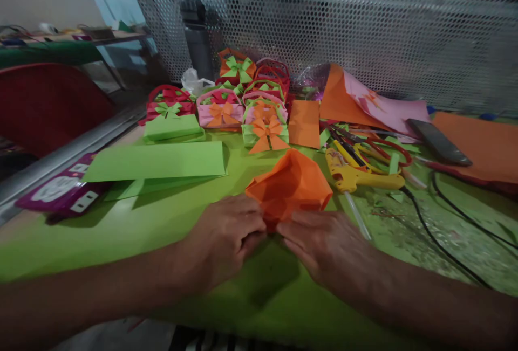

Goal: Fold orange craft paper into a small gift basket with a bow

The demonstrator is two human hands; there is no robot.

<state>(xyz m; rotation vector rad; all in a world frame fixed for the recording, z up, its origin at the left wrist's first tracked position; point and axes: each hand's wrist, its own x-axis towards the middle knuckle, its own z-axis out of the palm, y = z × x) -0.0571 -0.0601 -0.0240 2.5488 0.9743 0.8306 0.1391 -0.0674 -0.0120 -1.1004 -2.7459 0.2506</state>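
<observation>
An orange folded paper bag (295, 181) is held just above the green tabletop, its open mouth facing away and up. My left hand (230, 238) pinches its near edge on the left, fingers pressed together. On the right, my right hand (324, 240) grips the same near edge, its fingertips close to the left ones. The fingers hide part of the near fold. Behind it stand small finished paper bags with bows, among them a green one with an orange bow (267, 134). A yellow glue gun (360, 176) lies close to my right hand.
Folded green paper (162, 161) and a purple box (67, 192) lie at left. Scissors (388, 151), a phone (439, 142) and orange sheets (479, 143) are at right. A black cable (435, 240) crosses glue-strewn tabletop. A dark bottle (197, 41) stands before the perforated metal panel (324, 16).
</observation>
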